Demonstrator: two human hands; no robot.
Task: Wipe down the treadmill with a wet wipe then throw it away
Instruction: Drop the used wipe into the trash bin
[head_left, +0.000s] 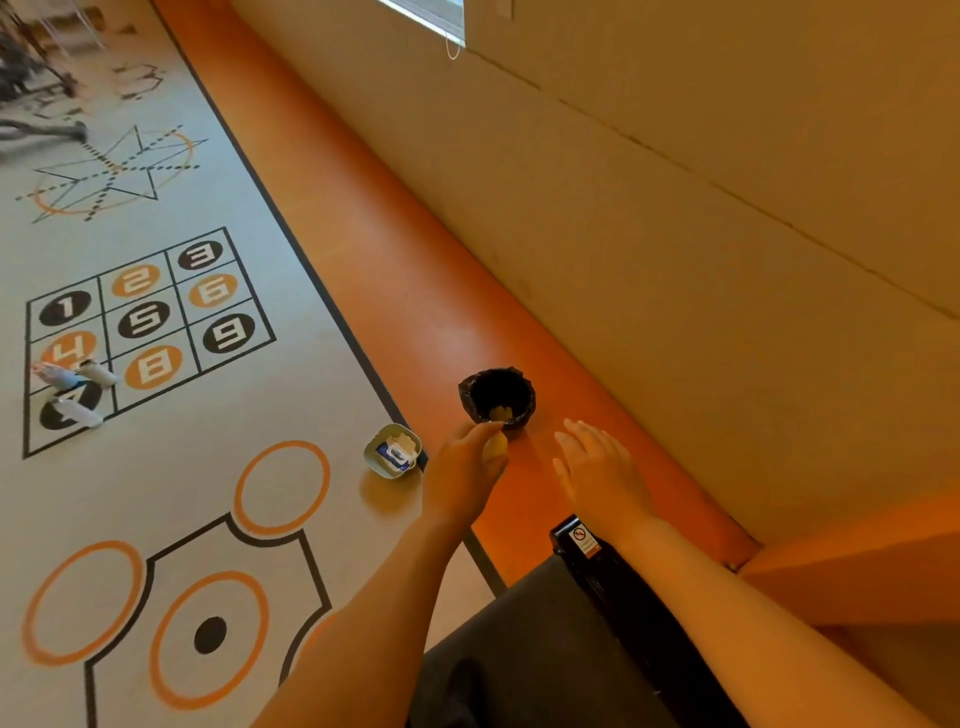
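A small bin lined with a black bag (496, 397) stands on the orange floor strip, with a pale crumpled wipe lying inside it. My left hand (465, 470) hovers just in front of the bin, its fingers closed on a balled-up pale wet wipe (494, 446). My right hand (602, 475) is stretched out to the right of the bin, palm down, fingers spread, holding nothing. The treadmill (597, 566) shows only as a black end with a warning sticker and a dark belt at the bottom of the view.
A grey tray (375, 453) holding a pack of wipes sits on the floor left of my left hand. Spray bottles (78, 387) lie on the numbered floor grid at far left. A beige wall (727, 208) runs along the right.
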